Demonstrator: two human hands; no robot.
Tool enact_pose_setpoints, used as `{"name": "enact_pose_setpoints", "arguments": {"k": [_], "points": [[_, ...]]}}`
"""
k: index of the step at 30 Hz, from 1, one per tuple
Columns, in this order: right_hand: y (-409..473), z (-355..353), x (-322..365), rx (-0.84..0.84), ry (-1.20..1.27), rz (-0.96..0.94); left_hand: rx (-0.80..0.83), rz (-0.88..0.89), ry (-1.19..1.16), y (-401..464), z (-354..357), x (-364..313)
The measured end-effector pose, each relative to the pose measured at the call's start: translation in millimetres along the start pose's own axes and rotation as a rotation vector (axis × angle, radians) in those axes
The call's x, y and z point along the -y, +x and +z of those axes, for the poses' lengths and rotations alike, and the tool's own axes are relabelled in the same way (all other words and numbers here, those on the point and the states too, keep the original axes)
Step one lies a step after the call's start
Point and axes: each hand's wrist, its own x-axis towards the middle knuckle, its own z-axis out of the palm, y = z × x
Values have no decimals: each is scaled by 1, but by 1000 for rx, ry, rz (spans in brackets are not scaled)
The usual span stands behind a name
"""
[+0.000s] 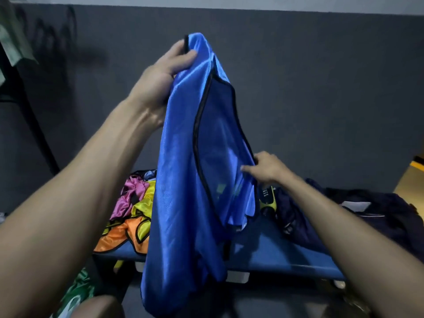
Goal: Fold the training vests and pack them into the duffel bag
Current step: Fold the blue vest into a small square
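A blue training vest (181, 203) with black trim hangs in front of me, held up high. My left hand (160, 74) grips its top shoulder strap, thumb over the cloth. My right hand (266, 167) pinches the black-trimmed edge of the armhole lower on the right. Behind the vest a pile of pink, yellow and orange vests (130, 216) lies on a blue bench (270, 255). A dark navy duffel bag (358, 214) slumps on the right of the bench, partly hidden by my right forearm.
A dark grey wall (321, 88) stands right behind the bench. A green cloth (80, 292) lies low on the floor at the left. A black-and-yellow item (267, 199) sits between the vest and the bag. Something green hangs at the top left (13, 35).
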Motion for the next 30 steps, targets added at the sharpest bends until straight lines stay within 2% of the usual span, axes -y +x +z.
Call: {"name": "enact_pose_setpoints", "arguments": {"k": [5, 7, 10, 12, 16, 19, 23, 24, 27, 30], "points": [[-16, 53, -48, 435, 448, 479, -218, 107, 36, 0, -18, 3], [-17, 61, -63, 472, 698, 541, -268, 108, 76, -1, -27, 6], [-9, 51, -63, 251, 1114, 449, -307, 102, 138, -3, -38, 17], [-6, 29, -53, 152, 1266, 375, -338, 93, 171, -4, -45, 25], [-9, -20, -33, 149, 1237, 215, -388, 85, 209, -6, -60, 33], [-14, -46, -22, 273, 1185, 93, -399, 69, 204, -8, -68, 36], [-14, -75, -19, 333, 896, 170, -454, 62, 130, -9, -76, 33], [-14, -84, -22, 336, 867, 134, -481, 54, 85, -10, -80, 31], [-15, -112, -32, 283, 1156, -94, -460, -29, -16, -15, -99, 25], [-10, -126, -40, 76, 1331, -160, -408, -156, 50, -22, -114, 26]]}}
